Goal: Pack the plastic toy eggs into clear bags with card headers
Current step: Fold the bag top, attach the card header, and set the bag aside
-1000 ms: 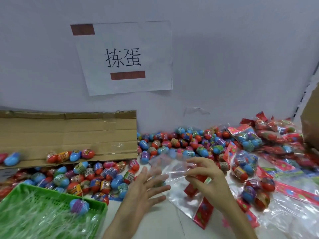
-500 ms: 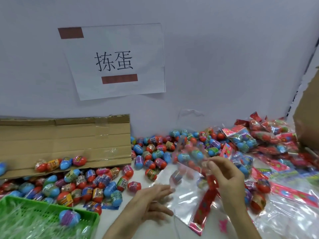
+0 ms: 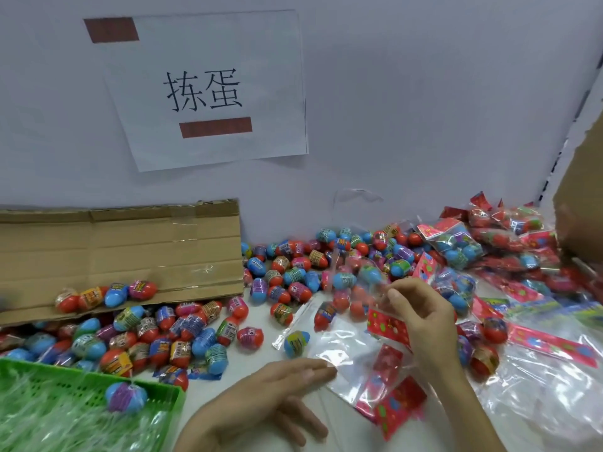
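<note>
My right hand point(image 3: 421, 318) pinches the upper edge of an empty clear bag point(image 3: 346, 347) with a red card header point(image 3: 388, 324), lifting it off the white table point(image 3: 248, 360). My left hand point(image 3: 261, 399) lies low in front with straight fingers, its fingertips at the bag's lower left edge. Several loose red and blue toy eggs point(image 3: 293, 278) are piled on the table behind the bag, and one blue egg point(image 3: 296, 343) lies just left of it. More eggs point(image 3: 146, 334) are heaped at the left.
A flattened cardboard sheet point(image 3: 130, 249) leans at the back left with several eggs on it. A green basket point(image 3: 81, 415) with one egg stands at the front left. Filled bags point(image 3: 456, 243) and empty bags point(image 3: 554, 380) cover the right side. A paper sign point(image 3: 208, 89) hangs on the wall.
My right hand has raised the bag's top edge and the bag now hangs open toward the left. My left hand dropped from mid-air to the table at the bag's lower edge.
</note>
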The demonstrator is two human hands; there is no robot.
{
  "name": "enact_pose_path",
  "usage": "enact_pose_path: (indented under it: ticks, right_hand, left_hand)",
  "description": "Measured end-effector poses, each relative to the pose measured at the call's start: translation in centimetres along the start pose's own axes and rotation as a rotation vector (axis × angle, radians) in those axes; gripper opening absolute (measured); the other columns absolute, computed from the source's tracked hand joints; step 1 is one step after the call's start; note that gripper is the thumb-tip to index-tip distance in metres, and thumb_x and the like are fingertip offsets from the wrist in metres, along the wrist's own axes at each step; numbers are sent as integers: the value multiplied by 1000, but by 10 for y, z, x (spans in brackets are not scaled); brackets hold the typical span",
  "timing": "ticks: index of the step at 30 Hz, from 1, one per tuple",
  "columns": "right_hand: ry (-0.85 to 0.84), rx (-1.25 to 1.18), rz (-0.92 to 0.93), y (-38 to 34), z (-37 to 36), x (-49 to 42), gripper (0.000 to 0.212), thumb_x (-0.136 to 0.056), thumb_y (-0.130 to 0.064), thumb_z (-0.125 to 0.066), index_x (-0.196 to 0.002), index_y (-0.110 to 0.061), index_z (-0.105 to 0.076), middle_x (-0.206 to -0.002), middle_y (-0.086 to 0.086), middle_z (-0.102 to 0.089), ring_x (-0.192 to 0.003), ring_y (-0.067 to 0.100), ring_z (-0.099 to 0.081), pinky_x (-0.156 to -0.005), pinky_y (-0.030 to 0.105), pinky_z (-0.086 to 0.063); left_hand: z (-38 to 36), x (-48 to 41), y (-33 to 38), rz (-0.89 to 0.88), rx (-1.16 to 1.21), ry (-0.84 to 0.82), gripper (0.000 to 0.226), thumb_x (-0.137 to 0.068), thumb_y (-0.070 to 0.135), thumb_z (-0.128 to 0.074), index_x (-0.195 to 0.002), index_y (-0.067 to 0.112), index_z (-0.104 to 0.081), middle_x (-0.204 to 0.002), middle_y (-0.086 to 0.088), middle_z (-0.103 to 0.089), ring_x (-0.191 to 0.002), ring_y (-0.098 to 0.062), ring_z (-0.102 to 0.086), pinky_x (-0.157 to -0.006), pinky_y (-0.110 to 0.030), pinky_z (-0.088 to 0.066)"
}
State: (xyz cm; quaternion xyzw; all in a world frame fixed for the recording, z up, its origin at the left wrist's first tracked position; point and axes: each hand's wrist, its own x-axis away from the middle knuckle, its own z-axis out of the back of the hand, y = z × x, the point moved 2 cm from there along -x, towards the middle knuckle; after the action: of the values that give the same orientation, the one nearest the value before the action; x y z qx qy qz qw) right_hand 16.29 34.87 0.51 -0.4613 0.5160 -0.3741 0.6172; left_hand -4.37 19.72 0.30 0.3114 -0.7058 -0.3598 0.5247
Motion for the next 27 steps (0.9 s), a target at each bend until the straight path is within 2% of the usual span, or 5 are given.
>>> enact_pose_path:
  ticks: [6, 9, 12, 18, 27]
  right_hand:
    - [6, 23, 55, -3, -4, 1, 28, -93, -6, -68, -88, -34, -73, -87, -2, -75, -82, 14, -73, -72, 24, -59]
    - [-42, 67, 160, -8, -12, 5, 32, -88, 0, -73, -90, -32, -76, -93, -7, -75, -88, 10, -70, -74, 14, -53]
    - [-137, 165, 276, -11, -24, 11, 30, -82, 4, -79, -91, -25, -78, -102, -11, -73, -104, 14, -66, -89, 23, -52]
    - [-235, 513, 494, 0, -40, 20, 23, -76, -9, -86, -86, -29, -80, -114, -13, -68, -112, 15, -59, -88, 51, -46]
    - [-119, 539, 469, 4, -44, 24, 41, -87, -1, -70, -121, -24, -73, -126, -11, -63, -120, 12, -55, -100, 38, -46]
  left_hand:
    - [12, -8, -4, -108, 159, 218, 78, -79, 58, -80, -145, 32, -48, -131, 7, -71, -93, -40, -75, -73, -38, -64]
    - [14, -8, -2, -154, 202, 308, 54, -90, 60, -60, -133, 28, -64, -111, -14, -77, -65, -27, -71, -58, -34, -60]
    - [20, -7, -4, -226, 344, 380, 66, -86, 67, -48, -113, 15, -79, -90, -22, -73, -50, -23, -62, -47, -28, -50]
    - [27, -5, -5, -252, 446, 414, 71, -82, 70, -56, -101, 7, -81, -101, -26, -74, -61, -27, -68, -45, -30, -53]
    - [35, -6, -7, -405, 446, 650, 33, -77, 18, -71, -101, -5, -76, -93, -23, -76, -71, -21, -75, -59, -25, -60]
